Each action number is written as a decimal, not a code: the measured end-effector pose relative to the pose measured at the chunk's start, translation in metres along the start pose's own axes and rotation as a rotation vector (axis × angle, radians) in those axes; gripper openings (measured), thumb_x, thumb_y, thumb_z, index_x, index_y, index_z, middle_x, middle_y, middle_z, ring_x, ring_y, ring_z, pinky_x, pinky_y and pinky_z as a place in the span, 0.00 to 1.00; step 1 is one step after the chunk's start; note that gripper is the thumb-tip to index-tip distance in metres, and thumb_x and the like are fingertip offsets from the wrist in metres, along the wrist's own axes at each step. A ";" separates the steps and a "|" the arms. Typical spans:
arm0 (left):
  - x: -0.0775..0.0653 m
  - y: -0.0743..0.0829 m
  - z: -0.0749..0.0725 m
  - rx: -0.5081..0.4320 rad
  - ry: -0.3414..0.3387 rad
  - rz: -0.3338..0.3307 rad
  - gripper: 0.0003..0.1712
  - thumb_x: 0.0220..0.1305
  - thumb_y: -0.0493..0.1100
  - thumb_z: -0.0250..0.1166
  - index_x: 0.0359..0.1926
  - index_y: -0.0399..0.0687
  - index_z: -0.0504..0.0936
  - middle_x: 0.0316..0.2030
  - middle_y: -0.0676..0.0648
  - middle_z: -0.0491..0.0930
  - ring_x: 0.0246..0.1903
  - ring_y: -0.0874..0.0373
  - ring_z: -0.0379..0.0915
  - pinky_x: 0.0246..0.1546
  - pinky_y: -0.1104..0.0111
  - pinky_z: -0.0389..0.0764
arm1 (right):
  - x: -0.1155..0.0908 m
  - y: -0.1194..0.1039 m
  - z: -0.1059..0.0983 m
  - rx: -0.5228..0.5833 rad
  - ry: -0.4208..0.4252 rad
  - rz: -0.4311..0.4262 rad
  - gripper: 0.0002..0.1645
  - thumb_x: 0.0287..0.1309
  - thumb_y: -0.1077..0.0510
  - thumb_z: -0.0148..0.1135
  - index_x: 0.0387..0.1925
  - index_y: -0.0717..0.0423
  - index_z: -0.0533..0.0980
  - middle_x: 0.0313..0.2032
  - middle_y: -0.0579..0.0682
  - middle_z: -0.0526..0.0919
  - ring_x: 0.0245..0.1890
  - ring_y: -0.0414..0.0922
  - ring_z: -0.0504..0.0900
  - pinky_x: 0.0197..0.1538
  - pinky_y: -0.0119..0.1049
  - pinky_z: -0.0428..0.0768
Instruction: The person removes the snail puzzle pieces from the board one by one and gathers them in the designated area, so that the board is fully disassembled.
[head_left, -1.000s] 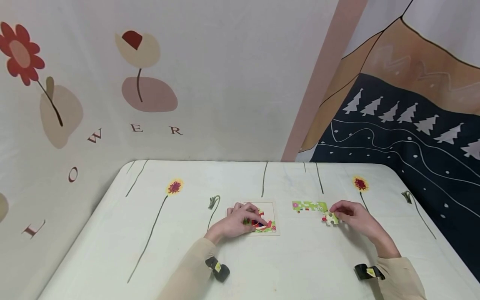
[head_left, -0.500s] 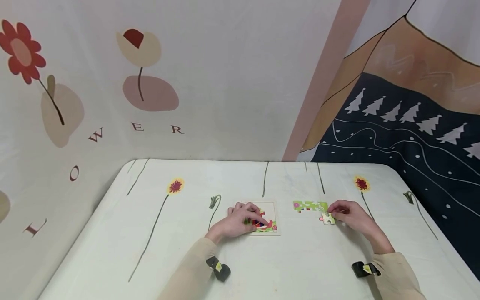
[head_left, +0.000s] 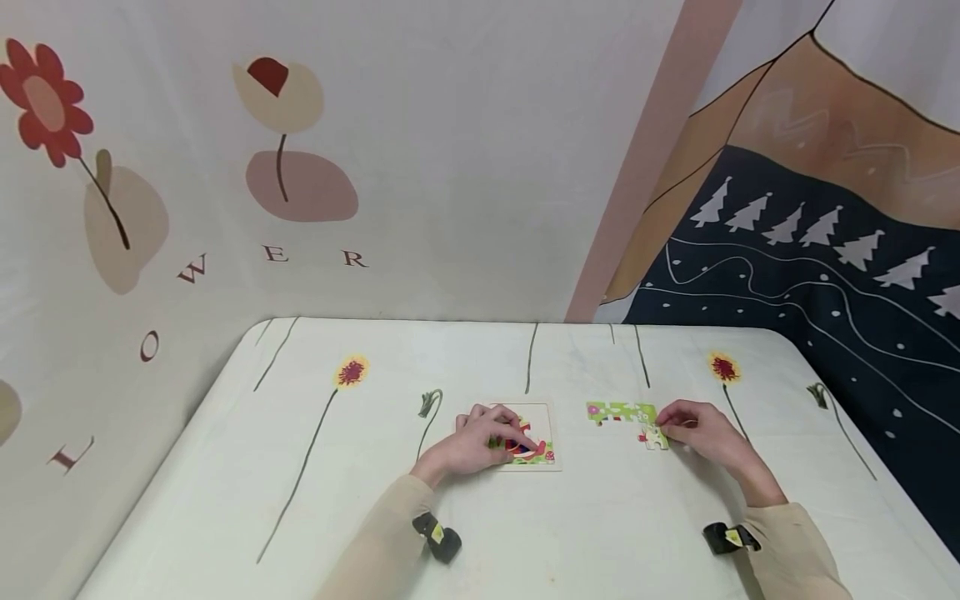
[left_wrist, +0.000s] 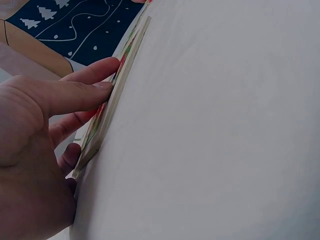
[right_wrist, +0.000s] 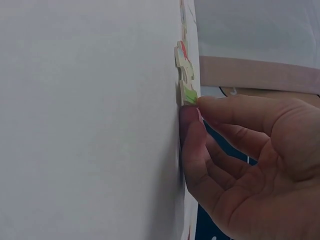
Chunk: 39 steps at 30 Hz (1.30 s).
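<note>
My left hand (head_left: 472, 442) rests on a small square puzzle board (head_left: 556, 429) with a pale wooden border, its fingers spread over the colourful pieces at the board's lower part. In the left wrist view, the fingertips lie on the board (left_wrist: 131, 60) near its edge. To the right, a green strip of joined jigsaw pieces (head_left: 618, 411) lies flat on the table. My right hand (head_left: 697, 429) pinches a green and cream jigsaw piece (head_left: 653, 437) at its right side, just below the strip's right end. The right wrist view shows thumb and finger at the end of that piece (right_wrist: 187, 75).
A white cloth (head_left: 570, 533) with printed flowers covers the table. Behind it hangs a pale printed curtain (head_left: 450, 167), with a dark panel (head_left: 787, 267) at the right. Black wrist cameras (head_left: 437, 537) are strapped over both beige sleeves.
My right hand has moved slightly left, and the jigsaw piece has turned and shifted up against the underside of the strip's right end. The left hand has stayed still on the board.
</note>
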<state>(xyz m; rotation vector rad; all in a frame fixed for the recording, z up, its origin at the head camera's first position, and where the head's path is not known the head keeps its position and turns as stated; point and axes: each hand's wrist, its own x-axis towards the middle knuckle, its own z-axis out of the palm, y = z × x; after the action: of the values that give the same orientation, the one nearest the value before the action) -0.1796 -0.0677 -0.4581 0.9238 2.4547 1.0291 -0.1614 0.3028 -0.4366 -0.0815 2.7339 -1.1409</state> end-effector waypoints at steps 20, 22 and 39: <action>-0.001 0.000 0.000 -0.005 0.012 0.019 0.13 0.62 0.41 0.66 0.46 0.62 0.87 0.54 0.54 0.69 0.49 0.54 0.55 0.47 0.55 0.50 | -0.003 0.000 0.000 -0.012 0.019 0.028 0.07 0.60 0.63 0.62 0.38 0.65 0.78 0.32 0.50 0.79 0.32 0.46 0.72 0.34 0.37 0.70; -0.001 0.000 0.000 -0.005 0.014 0.021 0.13 0.62 0.41 0.66 0.46 0.62 0.87 0.54 0.54 0.69 0.49 0.54 0.55 0.46 0.55 0.50 | -0.003 0.000 -0.001 -0.009 0.016 0.026 0.07 0.60 0.63 0.62 0.38 0.65 0.78 0.32 0.50 0.79 0.32 0.46 0.72 0.34 0.37 0.70; 0.000 -0.002 0.001 -0.047 0.060 0.014 0.13 0.58 0.36 0.68 0.41 0.58 0.88 0.52 0.54 0.72 0.50 0.54 0.58 0.48 0.53 0.52 | -0.005 -0.006 -0.001 0.032 0.022 -0.091 0.07 0.60 0.64 0.63 0.39 0.65 0.78 0.34 0.51 0.81 0.33 0.45 0.77 0.35 0.35 0.73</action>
<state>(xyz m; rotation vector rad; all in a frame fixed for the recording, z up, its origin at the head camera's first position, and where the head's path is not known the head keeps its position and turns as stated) -0.1798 -0.0688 -0.4605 0.9085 2.4645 1.1304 -0.1570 0.3001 -0.4312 -0.1924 2.7563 -1.2158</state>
